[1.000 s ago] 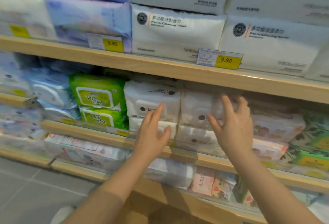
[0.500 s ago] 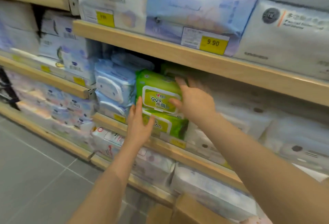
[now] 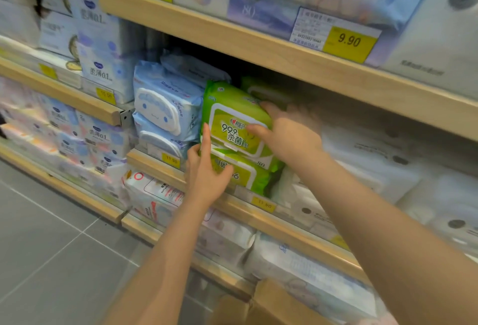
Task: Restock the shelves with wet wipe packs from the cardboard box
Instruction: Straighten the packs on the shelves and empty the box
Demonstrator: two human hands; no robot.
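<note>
Upper green wipe pack (image 3: 236, 120) on the shelf (image 3: 196, 190), gripped along its right edge by the right hand (image 3: 289, 133); left hand (image 3: 207, 172) flat, fingers extended against the stack's left side. Best squared by pushing both sides evenly, flush over the lower green pack (image 3: 245, 173).

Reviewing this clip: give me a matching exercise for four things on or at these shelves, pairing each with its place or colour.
Things:
1. top green pack
2. light blue packs
3. cardboard box
4. 9.90 price tag

Places or colours:
A. bottom edge of view, brown
B. held by right hand
C. yellow, upper shelf edge
D. left of the green stack

Pairs: 1-B, 2-D, 3-A, 4-C
</note>
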